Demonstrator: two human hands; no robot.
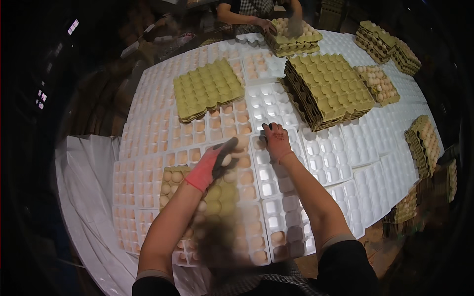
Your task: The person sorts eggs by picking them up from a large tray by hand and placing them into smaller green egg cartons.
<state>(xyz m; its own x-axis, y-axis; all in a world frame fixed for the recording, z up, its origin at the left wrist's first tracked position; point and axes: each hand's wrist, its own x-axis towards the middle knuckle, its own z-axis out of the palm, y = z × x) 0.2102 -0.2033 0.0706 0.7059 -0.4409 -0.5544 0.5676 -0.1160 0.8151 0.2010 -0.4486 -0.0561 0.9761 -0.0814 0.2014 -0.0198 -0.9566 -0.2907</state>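
Observation:
Pink gloves with dark fingers cover both hands. Eggs (pixel 226 160) are held in my left hand (pixel 216 161), over filled white plastic egg trays (pixel 255 177) near the middle. My right hand (pixel 276 138) reaches to the top of a white tray with mostly bare cups (pixel 269 188); an egg (pixel 260 143) lies beside its fingers, and whether they grip it I cannot tell. Under my left forearm is a greenish pulp egg carton (pixel 220 196) with eggs at its left and bare cups at its right. One egg (pixel 277 237) sits low in the tray nearest me.
Stacked pulp cartons (pixel 333 87) stand beyond my right hand, and another pulp carton stack (pixel 208 88) rests on filled trays at the left. Across the table, a person's hands (pixel 268 26) touch an egg-filled carton stack (pixel 296 44). White sheeting (pixel 89 192) hangs at the left edge.

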